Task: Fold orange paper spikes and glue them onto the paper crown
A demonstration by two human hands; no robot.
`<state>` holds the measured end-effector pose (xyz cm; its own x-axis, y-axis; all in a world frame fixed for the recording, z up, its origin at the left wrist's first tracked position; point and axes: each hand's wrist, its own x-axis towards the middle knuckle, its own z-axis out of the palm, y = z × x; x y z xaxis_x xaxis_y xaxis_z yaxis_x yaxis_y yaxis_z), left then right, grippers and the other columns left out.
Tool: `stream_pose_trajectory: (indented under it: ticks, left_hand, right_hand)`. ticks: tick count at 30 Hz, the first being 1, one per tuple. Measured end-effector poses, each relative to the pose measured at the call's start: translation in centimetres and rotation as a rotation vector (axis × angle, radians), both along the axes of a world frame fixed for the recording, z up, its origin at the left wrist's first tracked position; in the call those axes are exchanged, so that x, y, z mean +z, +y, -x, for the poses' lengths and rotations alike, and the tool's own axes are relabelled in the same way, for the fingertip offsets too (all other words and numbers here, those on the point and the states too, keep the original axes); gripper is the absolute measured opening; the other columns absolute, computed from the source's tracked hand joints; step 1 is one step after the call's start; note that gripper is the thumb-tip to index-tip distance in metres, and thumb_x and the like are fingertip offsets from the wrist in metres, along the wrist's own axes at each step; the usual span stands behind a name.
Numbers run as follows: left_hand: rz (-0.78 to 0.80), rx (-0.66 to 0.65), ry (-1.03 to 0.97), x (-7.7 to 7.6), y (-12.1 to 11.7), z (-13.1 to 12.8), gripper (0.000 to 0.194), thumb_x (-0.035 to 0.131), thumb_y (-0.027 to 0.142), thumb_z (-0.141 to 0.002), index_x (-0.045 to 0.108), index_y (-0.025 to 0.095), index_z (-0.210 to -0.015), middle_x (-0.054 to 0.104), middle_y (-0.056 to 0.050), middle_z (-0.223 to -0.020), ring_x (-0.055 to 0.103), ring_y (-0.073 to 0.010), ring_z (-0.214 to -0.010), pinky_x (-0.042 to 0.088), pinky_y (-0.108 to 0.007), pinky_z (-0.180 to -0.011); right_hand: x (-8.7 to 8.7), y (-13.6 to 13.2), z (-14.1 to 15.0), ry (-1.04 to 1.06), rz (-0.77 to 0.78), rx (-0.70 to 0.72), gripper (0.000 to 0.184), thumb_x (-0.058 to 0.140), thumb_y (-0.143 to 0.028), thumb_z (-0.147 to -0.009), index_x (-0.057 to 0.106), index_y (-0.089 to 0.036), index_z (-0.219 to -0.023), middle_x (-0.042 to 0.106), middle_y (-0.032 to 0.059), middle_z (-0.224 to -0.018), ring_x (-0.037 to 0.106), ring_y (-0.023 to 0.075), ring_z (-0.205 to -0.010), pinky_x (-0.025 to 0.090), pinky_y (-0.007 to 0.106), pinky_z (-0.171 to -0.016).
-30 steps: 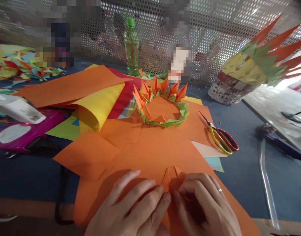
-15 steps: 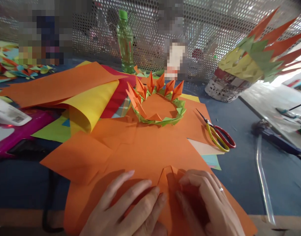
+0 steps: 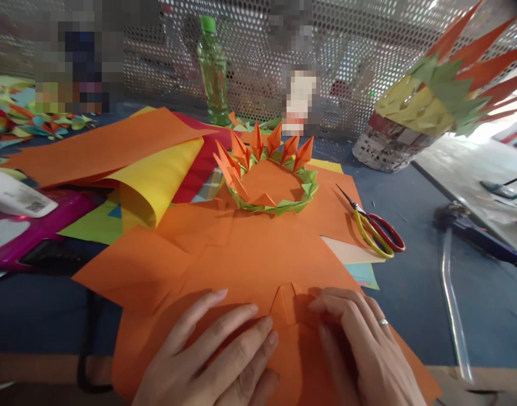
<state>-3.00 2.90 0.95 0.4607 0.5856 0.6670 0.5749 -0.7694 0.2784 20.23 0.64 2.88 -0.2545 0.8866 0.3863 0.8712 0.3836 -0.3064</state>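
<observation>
A small piece of folded orange paper lies on large orange sheets in front of me, its top creased to a blunt point. My left hand rests flat with fingers spread, fingertips at the folded paper's left side. On the other side, my right hand, with a ring on one finger, has its fingers curled and pinching the paper's right edge; part of that edge is hidden beneath them. Beyond both hands sits a ring of folded green paper with several upright orange points.
Scissors with red and yellow handles lie at right, near a glue gun with a clear stick. A green bottle and a paper-covered pot shape stand behind. Left are a yellow sheet and a magenta device.
The right thumb has drawn away slightly to the right from the folded paper's middle, and the lower part of the paper now shows flatter. The left hand has hardly moved.
</observation>
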Motion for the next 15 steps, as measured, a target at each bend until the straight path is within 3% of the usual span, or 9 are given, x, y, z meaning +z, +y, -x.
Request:
stream_pose_trajectory:
  ticks: [10,15]
  left_hand:
    - [-0.057,0.015,-0.068,-0.1,0.1,-0.5,0.033,0.046,0.020,-0.106,0.078,0.022,-0.098,0.079,0.002,-0.102,0.067,-0.0144,-0.108,0.034,-0.037,-0.120]
    - [0.038,0.003,-0.029,0.9,-0.4,-0.1,0.023,0.055,0.016,-0.100,0.077,0.021,-0.103,0.078,-0.001,-0.111,0.065,-0.0182,-0.117,0.037,-0.041,-0.117]
  right_hand:
    - [-0.6,-0.1,0.3,0.074,-0.070,-0.014,0.018,0.054,-0.015,-0.097,0.054,-0.022,-0.113,0.063,0.0048,-0.111,0.059,0.0124,-0.108,0.050,0.021,-0.092]
    - [-0.9,-0.6,0.4,0.056,-0.165,-0.014,0.015,0.053,-0.013,-0.096,0.061,-0.022,-0.105,0.062,0.0052,-0.105,0.058,0.0129,-0.098,0.050,0.021,-0.083]
